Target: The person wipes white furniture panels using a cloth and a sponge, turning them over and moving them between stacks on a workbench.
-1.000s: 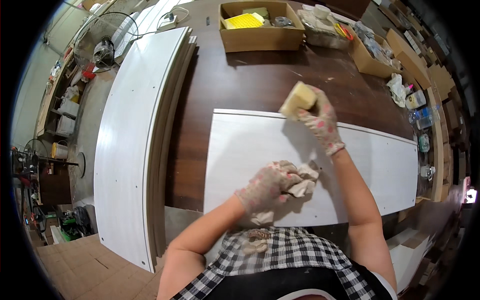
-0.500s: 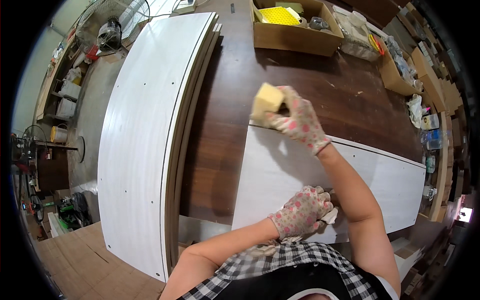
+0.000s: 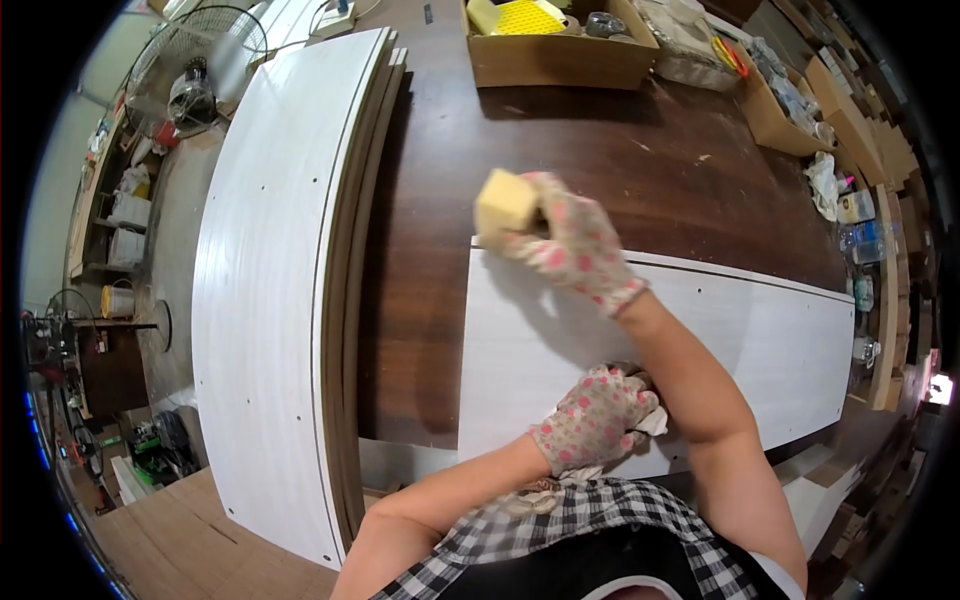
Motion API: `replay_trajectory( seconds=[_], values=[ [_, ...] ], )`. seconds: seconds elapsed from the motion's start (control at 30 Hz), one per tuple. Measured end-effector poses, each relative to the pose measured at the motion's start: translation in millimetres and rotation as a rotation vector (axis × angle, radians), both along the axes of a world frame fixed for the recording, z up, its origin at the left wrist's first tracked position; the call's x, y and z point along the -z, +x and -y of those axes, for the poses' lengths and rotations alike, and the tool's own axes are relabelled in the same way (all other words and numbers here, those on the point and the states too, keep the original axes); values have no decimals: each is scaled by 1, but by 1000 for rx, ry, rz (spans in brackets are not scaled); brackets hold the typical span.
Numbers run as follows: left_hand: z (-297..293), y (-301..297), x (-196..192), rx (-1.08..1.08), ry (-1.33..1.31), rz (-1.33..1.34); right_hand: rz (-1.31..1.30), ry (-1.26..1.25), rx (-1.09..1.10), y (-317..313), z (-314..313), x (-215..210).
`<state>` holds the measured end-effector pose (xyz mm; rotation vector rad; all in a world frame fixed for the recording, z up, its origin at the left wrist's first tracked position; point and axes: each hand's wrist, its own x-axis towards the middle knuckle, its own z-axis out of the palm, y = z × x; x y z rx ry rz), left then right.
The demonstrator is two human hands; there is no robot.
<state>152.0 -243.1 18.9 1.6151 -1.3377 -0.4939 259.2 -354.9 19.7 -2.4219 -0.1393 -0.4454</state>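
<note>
A white panel (image 3: pixel 755 345) with small dark holes lies on the brown tabletop in front of me. Over its far left corner, my right hand (image 3: pixel 580 245), in a pink-spotted glove, grips a yellow sponge block (image 3: pixel 508 200). The block looks slightly blurred; whether it touches the panel's edge I cannot tell. My left hand (image 3: pixel 595 415), gloved alike, is closed at the panel's near side, by my body. A crumpled white cloth or paper (image 3: pixel 654 422) sticks out of its fingers. My right forearm passes just beyond it.
On the left stands a stack of long white panels (image 3: pixel 265 290). A cardboard box (image 3: pixel 560 62) with a yellow tray sits at the far side, beside a second box (image 3: pixel 780 115). Bottles (image 3: pixel 862 245) line the right edge. A fan (image 3: pixel 195 85) stands far left.
The whole view has shifted, so the panels and boxes appear farther left. The sponge block is slightly closer to the panel's far edge. My left hand stays at the near side, still closed.
</note>
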Motion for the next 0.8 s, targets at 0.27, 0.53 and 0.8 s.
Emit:
replay_trajectory(
  seconds=[0.27,0.53,0.8],
  values=[
    [-7,-3,1,1,86,-28,-154,-79,371,-71,97,-17],
    [2,-2,-4,12,127,25,49,-29,137,-49,57,-1],
    [19,-17,-5,10,155,87,-24,-118,515,-121,166,-25]
  ],
)
